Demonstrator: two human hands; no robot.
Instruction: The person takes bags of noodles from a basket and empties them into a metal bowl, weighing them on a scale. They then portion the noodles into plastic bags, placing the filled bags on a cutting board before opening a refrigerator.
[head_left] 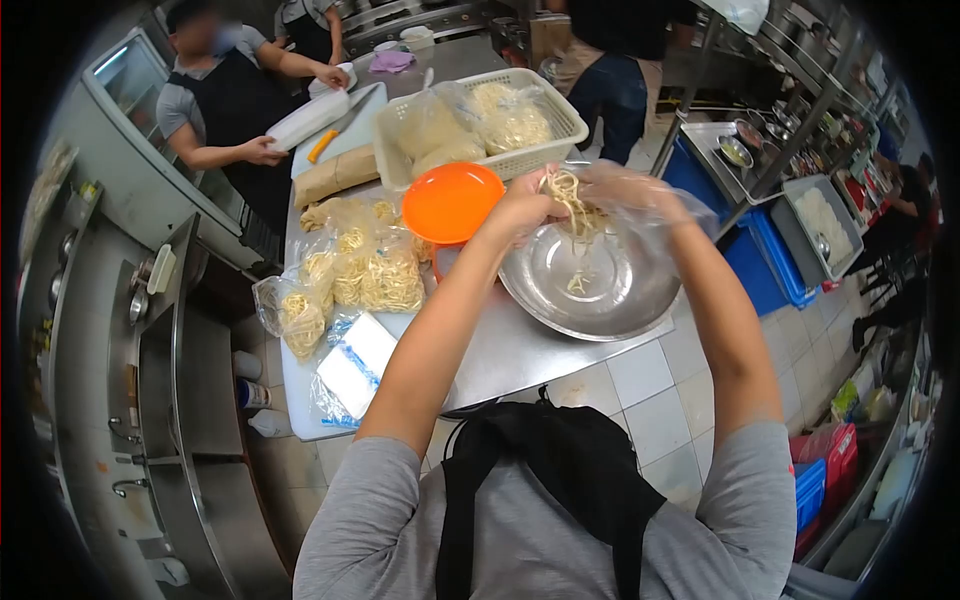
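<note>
Over the wide steel bowl (pixel 630 290), my left hand (pixel 524 207) is closed around a clump of pale noodles (pixel 574 212), and strands dangle from it. My right hand (pixel 632 187) is beside it, smeared by motion, with a clear plastic bag (pixel 692 208) around or against its fingers. Whether those fingers grip the bag is hard to see. A few loose strands (pixel 578 282) show at the bowl's middle. To the left of my left hand is an orange plastic lid or plate (pixel 453 202).
Bagged noodles (pixel 385 280) and a white packet (pixel 358 362) lie on the table's left side. A cream basket (pixel 560 150) holds more bags. Across the table a person (pixel 225 120) handles a white container (pixel 308 122). A yellow-handled knife (pixel 322 147) lies nearby. Steel shelving (pixel 690 90) stands right.
</note>
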